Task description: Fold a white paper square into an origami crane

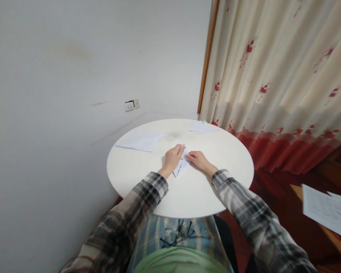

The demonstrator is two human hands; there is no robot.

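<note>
A small folded white paper [182, 164] lies near the middle of a round white table [147, 182]. My left hand [172, 157] rests on the paper's left side, fingers curled down and pressing on it. My right hand [197, 158] pinches the paper's right edge with its fingertips. Both arms wear plaid sleeves. Part of the paper is hidden under the two hands.
A flat white sheet [141, 140] lies at the table's back left and a crumpled white paper [200, 127] at its back edge. A white wall with a socket [131, 105] is on the left, a flowered curtain [275, 83] on the right. Printed sheets [324, 210] lie at lower right.
</note>
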